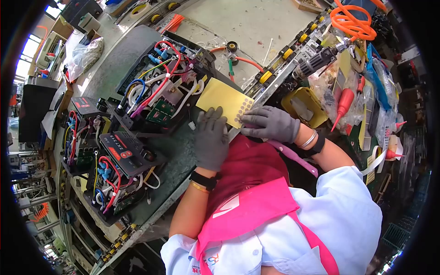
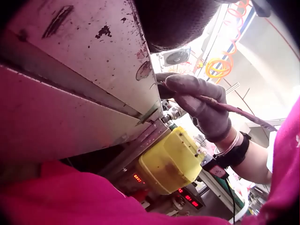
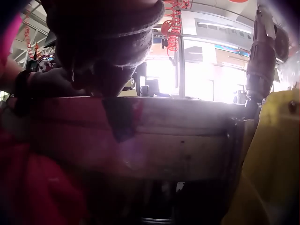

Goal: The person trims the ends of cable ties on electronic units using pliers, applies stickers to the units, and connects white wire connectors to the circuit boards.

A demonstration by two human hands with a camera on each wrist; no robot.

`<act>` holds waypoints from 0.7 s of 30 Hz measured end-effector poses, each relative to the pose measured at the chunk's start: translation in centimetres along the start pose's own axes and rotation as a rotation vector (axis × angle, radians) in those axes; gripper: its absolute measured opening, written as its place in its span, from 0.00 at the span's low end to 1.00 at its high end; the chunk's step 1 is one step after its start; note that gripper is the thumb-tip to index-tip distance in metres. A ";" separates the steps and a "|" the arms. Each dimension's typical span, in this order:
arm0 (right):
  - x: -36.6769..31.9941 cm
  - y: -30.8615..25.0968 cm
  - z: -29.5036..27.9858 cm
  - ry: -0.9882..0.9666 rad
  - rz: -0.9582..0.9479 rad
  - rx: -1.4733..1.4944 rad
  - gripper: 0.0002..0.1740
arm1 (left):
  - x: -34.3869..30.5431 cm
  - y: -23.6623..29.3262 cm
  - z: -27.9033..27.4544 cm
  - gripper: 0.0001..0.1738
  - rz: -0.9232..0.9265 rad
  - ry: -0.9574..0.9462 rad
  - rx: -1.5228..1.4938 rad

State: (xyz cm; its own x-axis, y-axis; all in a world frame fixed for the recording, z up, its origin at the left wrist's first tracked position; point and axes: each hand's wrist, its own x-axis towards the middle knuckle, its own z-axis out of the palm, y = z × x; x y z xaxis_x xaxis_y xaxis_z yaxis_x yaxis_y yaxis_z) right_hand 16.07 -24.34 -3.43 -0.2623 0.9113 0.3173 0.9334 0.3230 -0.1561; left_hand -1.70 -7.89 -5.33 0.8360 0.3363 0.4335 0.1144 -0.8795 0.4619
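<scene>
A yellow sheet (image 1: 220,97) with rows of small round grey dots lies at the bench edge in the head view. My gloved left hand (image 1: 211,140) rests on its lower left edge, fingers fairly straight. At the dotted right edge, my gloved right hand (image 1: 272,123) has its fingertips against the sheet. A long pink tool (image 1: 295,158) sticks out below that hand. In the left wrist view the right hand (image 2: 204,105) grips this pink tool (image 2: 239,111) between thumb and fingers. Its tip cannot be made out. The right wrist view is dark, with a gloved hand (image 3: 101,51) above the bench edge.
Opened units with coloured wires (image 1: 156,91) stand left of the sheet, and more units (image 1: 126,153) sit nearer. Right of the hands are a yellow bin (image 1: 316,103), a power driver (image 1: 316,62) and a red squeeze bottle (image 1: 344,103). An orange coiled hose (image 1: 355,23) hangs above.
</scene>
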 end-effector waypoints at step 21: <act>4.9 -1.1 -3.8 0.302 0.328 0.706 0.14 | -0.5 -0.2 0.3 0.17 -0.008 -0.021 -0.038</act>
State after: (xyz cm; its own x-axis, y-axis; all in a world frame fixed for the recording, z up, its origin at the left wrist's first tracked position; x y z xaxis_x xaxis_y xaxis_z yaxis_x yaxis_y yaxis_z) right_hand 14.73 -21.22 1.79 0.1668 0.9119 0.3749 0.5514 0.2289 -0.8022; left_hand -2.00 -7.98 -5.87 0.8464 0.3356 0.4135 0.1006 -0.8632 0.4947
